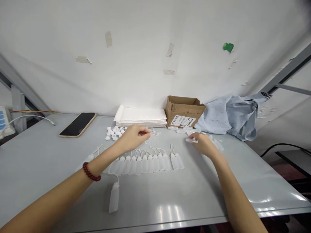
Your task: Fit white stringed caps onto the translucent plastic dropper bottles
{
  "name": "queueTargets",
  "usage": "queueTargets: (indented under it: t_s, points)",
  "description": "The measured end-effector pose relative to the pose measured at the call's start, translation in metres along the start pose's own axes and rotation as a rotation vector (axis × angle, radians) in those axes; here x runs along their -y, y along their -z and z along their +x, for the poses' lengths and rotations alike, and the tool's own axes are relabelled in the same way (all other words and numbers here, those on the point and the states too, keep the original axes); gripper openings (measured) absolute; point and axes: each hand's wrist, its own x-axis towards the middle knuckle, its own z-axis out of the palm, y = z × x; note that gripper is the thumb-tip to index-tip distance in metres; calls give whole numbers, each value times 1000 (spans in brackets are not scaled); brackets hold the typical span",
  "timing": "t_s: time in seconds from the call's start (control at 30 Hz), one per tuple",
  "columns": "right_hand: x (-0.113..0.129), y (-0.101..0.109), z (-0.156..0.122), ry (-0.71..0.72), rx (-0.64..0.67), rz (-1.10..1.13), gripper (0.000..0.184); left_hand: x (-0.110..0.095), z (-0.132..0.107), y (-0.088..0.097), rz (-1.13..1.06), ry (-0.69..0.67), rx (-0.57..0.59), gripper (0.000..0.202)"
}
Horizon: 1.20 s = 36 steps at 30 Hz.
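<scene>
My left hand, a dark red bead bracelet on its wrist, reaches to the far middle of the grey table. Its fingers pinch together beside a scatter of small white caps; what they pinch is too small to make out. My right hand is closed on a small clear plastic bottle. A row of several clear squeeze bottles with thin tethered tips lies side by side between my arms. One more bottle lies alone nearer to me.
A stack of white padded sheets and an open cardboard box stand against the white wall. A black phone lies at the back left, a light blue cloth at the back right. Loose bottles lie before the box.
</scene>
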Motion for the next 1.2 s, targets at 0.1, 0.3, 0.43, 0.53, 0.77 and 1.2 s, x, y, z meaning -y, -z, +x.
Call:
queueTargets:
  t_s: [0.1,0.3,0.43,0.53,0.77,1.2]
  points:
    - [27,0,-6,96,-41,96,24,-3,-17,0,-296,210,37,21]
    - [97,-14,-39,404,-86,604,18,-1,-39,-13,-696,351,48,19]
    - [118,-24,-53,475,-58,630,20,-1,-46,-21,-806,338,49,18]
    - [119,-29,-56,496,-73,619,22,-3,-48,-23,-783,335,26,18]
    - [118,-32,-59,505,-102,607,33,-4,-49,-28,-727,318,-17,18]
    - [122,-29,-59,348,56,910,25,-10,-55,-34,-419,98,-126,18]
